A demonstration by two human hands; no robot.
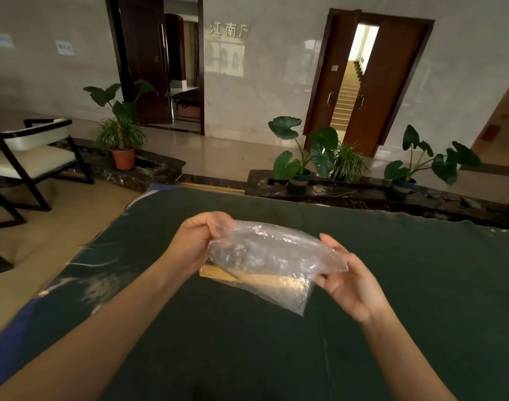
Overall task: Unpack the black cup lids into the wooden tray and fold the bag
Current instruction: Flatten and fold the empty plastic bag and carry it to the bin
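A clear, crinkled plastic bag (272, 260) hangs between both hands above the middle of the dark green table (406, 285). My left hand (197, 241) pinches its upper left corner. My right hand (346, 280) holds its right edge with the fingers spread behind it. Under the bag lies the wooden tray (215, 274); only its near left corner shows plainly, the remainder blurs through the plastic. Dark shapes seen through the bag may be the black cup lids, but I cannot tell them apart.
The table edge runs along the left, with a blue strip (13, 337) at its near corner. A white armchair (33, 157) stands on the floor at left. Potted plants (123, 140) line a marble ledge beyond the far edge.
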